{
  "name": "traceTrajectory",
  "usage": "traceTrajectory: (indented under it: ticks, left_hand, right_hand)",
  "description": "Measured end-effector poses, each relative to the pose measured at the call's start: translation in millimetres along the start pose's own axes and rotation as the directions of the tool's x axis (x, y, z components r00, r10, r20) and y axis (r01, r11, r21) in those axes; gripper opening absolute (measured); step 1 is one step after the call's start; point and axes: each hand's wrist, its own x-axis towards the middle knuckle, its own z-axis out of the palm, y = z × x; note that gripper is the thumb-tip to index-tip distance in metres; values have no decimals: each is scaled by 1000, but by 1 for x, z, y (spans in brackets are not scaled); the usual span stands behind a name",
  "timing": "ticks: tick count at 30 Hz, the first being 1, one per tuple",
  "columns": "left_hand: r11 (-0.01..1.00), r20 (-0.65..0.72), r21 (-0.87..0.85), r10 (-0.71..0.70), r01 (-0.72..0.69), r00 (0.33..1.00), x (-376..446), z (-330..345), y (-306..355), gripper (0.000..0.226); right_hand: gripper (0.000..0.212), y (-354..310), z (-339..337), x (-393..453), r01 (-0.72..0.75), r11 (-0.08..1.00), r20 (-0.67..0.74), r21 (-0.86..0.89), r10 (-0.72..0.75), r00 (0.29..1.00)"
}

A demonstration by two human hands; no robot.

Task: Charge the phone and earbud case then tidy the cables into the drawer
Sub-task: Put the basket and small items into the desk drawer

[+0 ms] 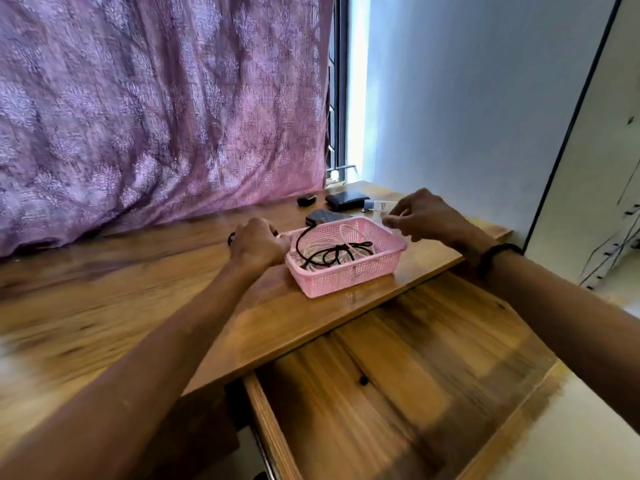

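Patterned purple curtain (156, 109): hangs behind the wooden desk (145, 306), its hem on the desktop, well left of both hands. Left hand (258, 245): fingers curled at the left rim of the pink basket; a dark loop shows just left of the knuckles, but whether the fingers grip it or the rim cannot be told. Pink perforated basket (349, 271): stands on the desk between the two hands, holding a coiled black cable (332, 254) and a white cable (346, 237); the black cable rises over the far-left rim beside the left fingers. Dark flat device (320, 216), possibly the phone: just beyond the basket. Small black earbud case (306, 201) and dark wallet-like pouch (347, 200): farther back, near the curtain hem. White oblong item (382, 205): just beyond the right fingertips. Right hand (420, 216): above the basket's right rear corner, thumb and forefinger nearly together, pinching something thin, too small to identify. Open wooden drawer (398, 375): pulled out below the desk edge, beneath the right forearm.
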Motion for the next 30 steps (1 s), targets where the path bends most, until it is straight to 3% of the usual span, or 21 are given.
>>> traceTrajectory:
  ticks: [3,6,10,14,18,25,30]
  left_hand:
    - [985,97,-158,-50,65,994,-1,2,-4,25]
    - [928,190,-337,-99,159,977,-2,2,-2,15]
    - [862,251,-469,-80,193,965,-19,-7,3,13]
    - [834,270,-528,-11,158,963,-52,-21,9,29]
    - [744,302,-648,52,165,952,-106,-40,16,46]
    - [712,313,-684,85,162,946,-170,-57,17,20]
    - [765,435,-608,97,213,895,-206,-46,5,15]
  right_hand:
    - [32,10,10,16,-95,995,185,32,88,979]
    - [30,16,17,21,-124,985,189,116,100,977]
    - [27,20,13,13,-139,987,206,85,119,971]
    - [26,25,-7,-11,-162,984,251,77,138,958]
    - [18,21,-28,-57,-139,990,247,11,132,960]
    - [11,21,-48,-118,-124,988,317,-92,147,937]
    - [14,38,-34,-140,-150,976,401,-160,203,893]
